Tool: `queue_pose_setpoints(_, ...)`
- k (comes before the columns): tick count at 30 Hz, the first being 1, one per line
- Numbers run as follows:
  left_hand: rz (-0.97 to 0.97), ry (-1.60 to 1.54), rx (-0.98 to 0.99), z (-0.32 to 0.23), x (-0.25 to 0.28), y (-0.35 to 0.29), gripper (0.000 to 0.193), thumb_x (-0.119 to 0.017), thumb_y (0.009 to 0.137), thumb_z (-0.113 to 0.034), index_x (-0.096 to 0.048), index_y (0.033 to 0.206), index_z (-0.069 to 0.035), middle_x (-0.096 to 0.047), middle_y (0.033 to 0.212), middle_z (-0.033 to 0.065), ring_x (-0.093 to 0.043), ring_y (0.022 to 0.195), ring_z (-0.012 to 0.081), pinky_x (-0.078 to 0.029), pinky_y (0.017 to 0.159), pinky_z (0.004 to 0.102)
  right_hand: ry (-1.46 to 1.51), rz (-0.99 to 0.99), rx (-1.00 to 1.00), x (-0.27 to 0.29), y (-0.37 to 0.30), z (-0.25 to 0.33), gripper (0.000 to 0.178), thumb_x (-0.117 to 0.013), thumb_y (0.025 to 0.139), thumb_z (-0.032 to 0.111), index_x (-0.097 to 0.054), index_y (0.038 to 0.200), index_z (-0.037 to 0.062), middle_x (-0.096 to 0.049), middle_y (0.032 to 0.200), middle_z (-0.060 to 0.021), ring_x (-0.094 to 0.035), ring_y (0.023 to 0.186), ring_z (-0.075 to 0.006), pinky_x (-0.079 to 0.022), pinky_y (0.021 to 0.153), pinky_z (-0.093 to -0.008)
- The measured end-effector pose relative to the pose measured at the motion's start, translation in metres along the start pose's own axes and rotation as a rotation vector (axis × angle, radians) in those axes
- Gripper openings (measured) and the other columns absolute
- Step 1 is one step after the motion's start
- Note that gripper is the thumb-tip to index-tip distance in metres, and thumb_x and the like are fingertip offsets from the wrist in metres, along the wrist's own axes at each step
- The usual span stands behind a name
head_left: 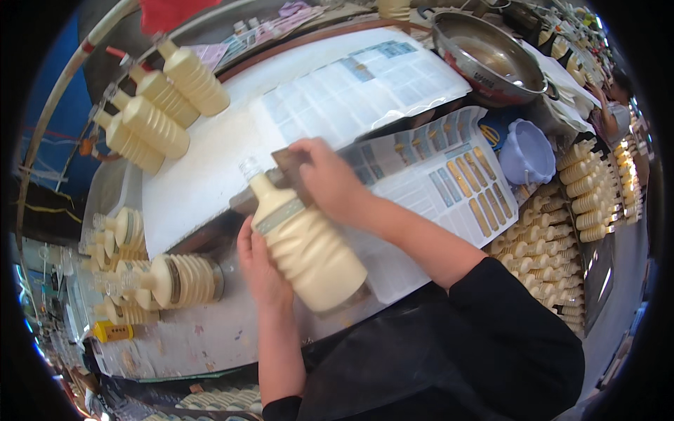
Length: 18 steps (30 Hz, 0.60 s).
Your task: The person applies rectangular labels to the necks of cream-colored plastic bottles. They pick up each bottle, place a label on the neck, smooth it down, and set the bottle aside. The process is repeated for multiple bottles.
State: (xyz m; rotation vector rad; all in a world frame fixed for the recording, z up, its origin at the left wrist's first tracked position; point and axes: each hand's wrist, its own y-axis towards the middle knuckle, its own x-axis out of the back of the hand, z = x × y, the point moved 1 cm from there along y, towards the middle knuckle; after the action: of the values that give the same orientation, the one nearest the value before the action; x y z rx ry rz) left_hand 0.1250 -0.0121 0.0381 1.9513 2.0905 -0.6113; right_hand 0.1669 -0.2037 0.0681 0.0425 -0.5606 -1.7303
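A cream-coloured ribbed bottle (319, 259) with a clear neck lies tilted in front of me, with a greyish patterned band around its shoulder. My left hand (263, 266) is closed on its left side, the fingers reaching under it. Over the shoulder, my right hand (330, 181) pinches a flat brown piece (286, 167), like a small scraper, close to or against the band; motion blurs the exact contact. To the right of the bottle lies a label sheet (435, 224) with rows of gold and blue strips, partly under my right forearm.
Several cream bottles (200, 81) stand at the far left; more (186, 281) lie nearer. A second sheet (337, 91) covers the white board (196, 165). A metal pan (484, 59), a lavender bucket (526, 151) and stacked bottles (540, 245) are on the right. A small yellow box (112, 331) sits lower left.
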Motion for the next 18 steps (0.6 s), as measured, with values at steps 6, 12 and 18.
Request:
queue_pose_setpoints(6, -0.019, 0.215, -0.047, 0.002, 0.007, -0.036, 0.050, -0.052, 0.108, -0.024, -0.034, 0.149, -0.003, -0.052, 0.141, 0.0164, -0.055, 0.128, 0.0246, -0.048, 0.105, 0.0407, -0.087, -0.039, 0.008, 0.030, 0.001, 0.006, 0.046, -0.056, 0.095, 0.005, -0.049, 0.141, 0.0047, -0.060, 0.128, -0.0216, -0.060, 0.119, -0.0387, -0.047, 0.105, -0.0431)
queue_pose_setpoints(12, 0.292, 0.736, -0.489, 0.024, 0.024, -0.082, 0.098, -0.081, 0.085, -0.040, -0.021, 0.153, -0.002, -0.027, 0.154, 0.0214, -0.033, 0.144, 0.0348, -0.036, 0.116, 0.0494, -0.122, -0.248, -0.158, 0.148, 0.048, -0.033, 0.027, -0.059, 0.091, 0.011, -0.074, 0.113, 0.0044, -0.070, 0.116, -0.0117, -0.066, 0.102, -0.0197, -0.053, 0.090, -0.0335)
queue_pose_setpoints(18, 0.314, 1.122, -0.665, 0.018, 0.026, -0.087, 0.122, -0.095, 0.069, -0.046, -0.020, 0.157, -0.006, -0.017, 0.161, 0.0184, -0.033, 0.146, 0.0345, -0.036, 0.118, 0.0493, -0.980, -0.143, -0.234, 0.210, 0.122, -0.071, 0.028, -0.061, 0.088, 0.024, -0.078, 0.093, 0.0024, -0.074, 0.093, -0.0203, -0.073, 0.093, -0.0311, -0.057, 0.082, -0.0445)
